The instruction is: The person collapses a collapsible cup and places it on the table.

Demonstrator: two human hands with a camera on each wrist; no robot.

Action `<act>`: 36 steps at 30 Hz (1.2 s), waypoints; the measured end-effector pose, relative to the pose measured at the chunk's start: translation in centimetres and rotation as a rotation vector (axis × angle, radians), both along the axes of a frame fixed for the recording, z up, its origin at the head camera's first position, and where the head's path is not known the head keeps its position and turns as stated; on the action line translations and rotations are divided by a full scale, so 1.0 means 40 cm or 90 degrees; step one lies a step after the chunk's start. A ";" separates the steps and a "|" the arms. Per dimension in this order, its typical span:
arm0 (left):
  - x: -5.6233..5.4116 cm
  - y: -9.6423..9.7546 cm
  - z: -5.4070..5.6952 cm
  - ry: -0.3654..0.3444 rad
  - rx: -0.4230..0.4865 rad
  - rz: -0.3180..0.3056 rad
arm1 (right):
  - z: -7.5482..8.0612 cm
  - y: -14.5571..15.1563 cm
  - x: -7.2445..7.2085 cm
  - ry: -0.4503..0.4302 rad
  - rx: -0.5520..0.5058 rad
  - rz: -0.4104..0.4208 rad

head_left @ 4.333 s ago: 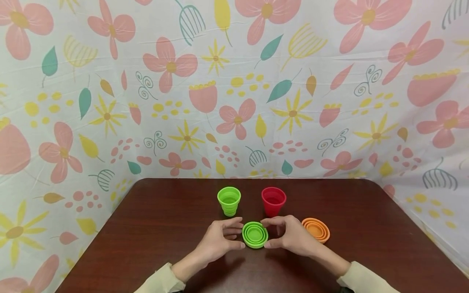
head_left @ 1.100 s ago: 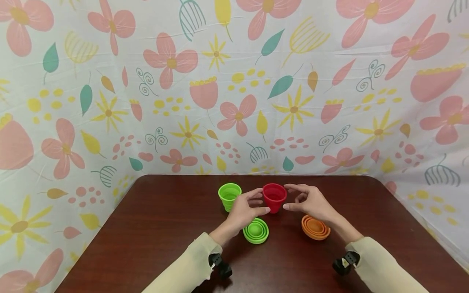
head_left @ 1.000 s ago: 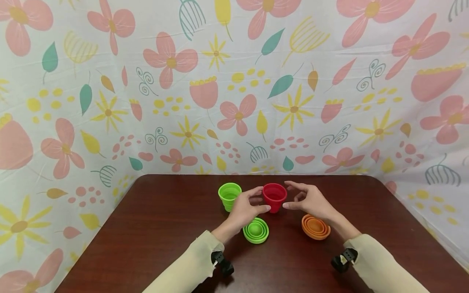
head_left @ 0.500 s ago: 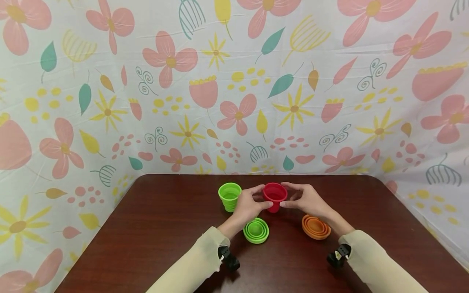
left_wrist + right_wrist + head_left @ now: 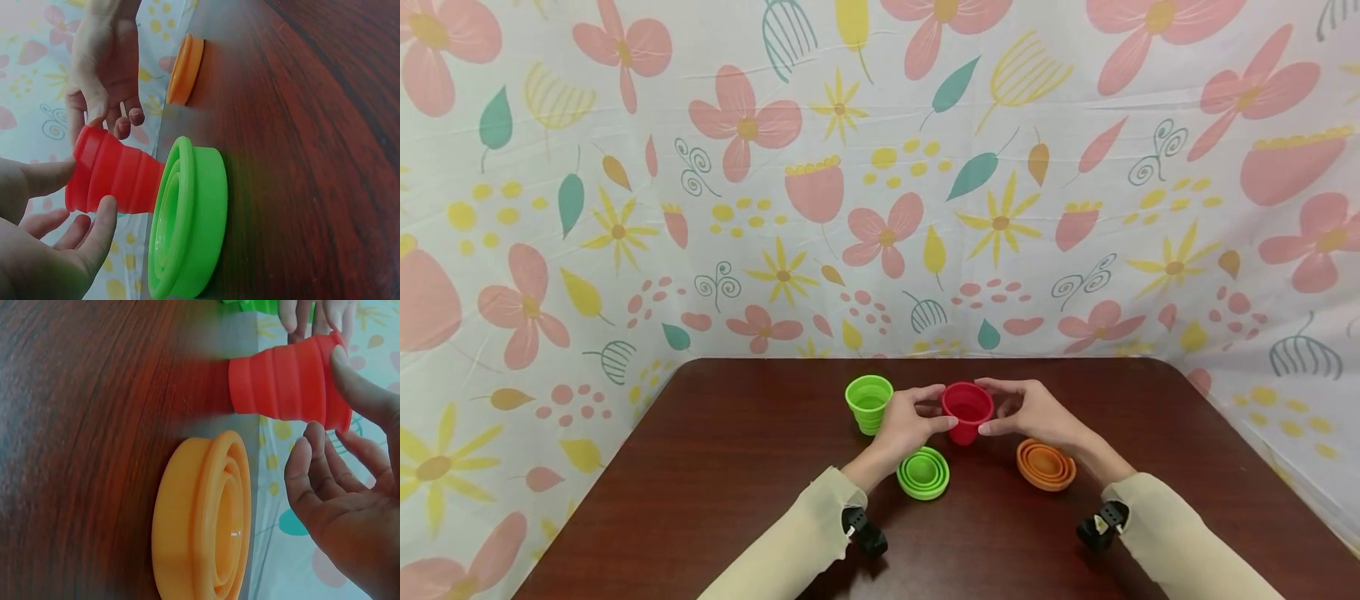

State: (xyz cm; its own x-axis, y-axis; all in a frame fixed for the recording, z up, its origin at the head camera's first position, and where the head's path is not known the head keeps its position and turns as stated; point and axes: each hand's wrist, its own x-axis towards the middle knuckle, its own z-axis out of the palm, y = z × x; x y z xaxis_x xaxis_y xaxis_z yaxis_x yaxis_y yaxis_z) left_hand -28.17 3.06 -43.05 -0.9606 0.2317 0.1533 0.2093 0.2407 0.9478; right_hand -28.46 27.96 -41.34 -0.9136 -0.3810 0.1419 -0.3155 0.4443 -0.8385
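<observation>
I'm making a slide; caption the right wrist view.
Right hand and left hand hold a red cup beyond a collapsed orange cup.

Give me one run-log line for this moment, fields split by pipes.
left hand, right hand: both holding red collapsible cup, expanded | green collapsible cup: expanded, upright | collapsed green cup, collapsed orange cup: on table

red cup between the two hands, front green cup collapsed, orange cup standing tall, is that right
The orange cup isn't standing tall: it is collapsed, as the right wrist view shows. The red cup is between the left hand and the right hand, and the front green cup is collapsed.
</observation>
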 end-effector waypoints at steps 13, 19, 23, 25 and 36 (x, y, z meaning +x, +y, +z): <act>-0.014 0.003 -0.015 -0.002 0.052 -0.058 | -0.021 0.010 -0.020 -0.009 -0.022 0.037; -0.015 0.004 -0.015 0.007 0.048 -0.061 | -0.026 0.009 -0.022 -0.006 -0.041 0.047; -0.013 0.004 -0.013 0.009 0.038 -0.061 | -0.026 0.008 -0.017 -0.006 -0.037 0.035; -0.011 0.004 -0.013 0.012 0.033 -0.063 | -0.027 0.006 -0.013 -0.008 -0.035 0.027; -0.010 -0.003 -0.007 0.014 0.054 -0.066 | -0.010 -0.002 0.009 0.009 -0.034 0.026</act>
